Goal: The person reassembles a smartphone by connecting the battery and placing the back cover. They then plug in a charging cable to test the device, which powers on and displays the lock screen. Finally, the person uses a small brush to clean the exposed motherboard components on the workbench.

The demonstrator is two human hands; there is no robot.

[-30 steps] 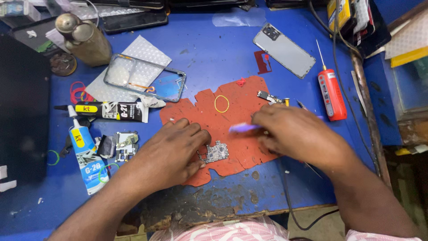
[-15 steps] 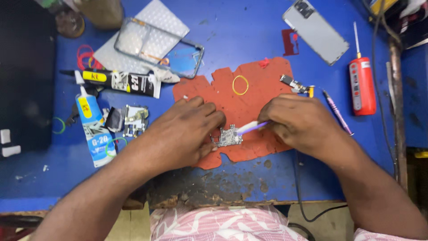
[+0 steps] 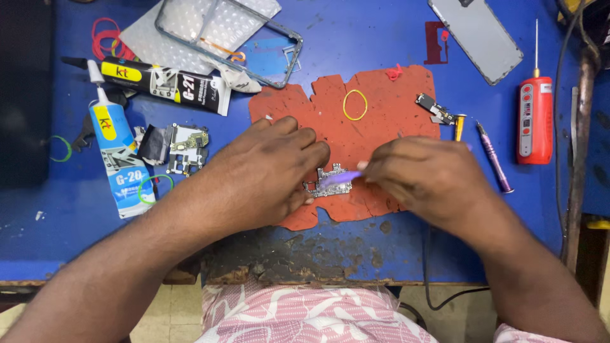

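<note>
My left hand [image 3: 267, 174] pins the small circuit board [image 3: 327, 181] with closed fingertips against the red mat [image 3: 381, 101]. My right hand [image 3: 426, 174] pinches a purple tool [image 3: 343, 177], its tip on the board. A yellow rubber band [image 3: 355, 105] lies beyond; 2 glue tubes [image 3: 117, 152] sit left on the blue table [image 3: 356, 38].

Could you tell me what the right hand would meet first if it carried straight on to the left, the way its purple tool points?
Probably the small circuit board, which the purple tool in the right hand already overlaps; just beyond lie the left hand's fingers.
</note>
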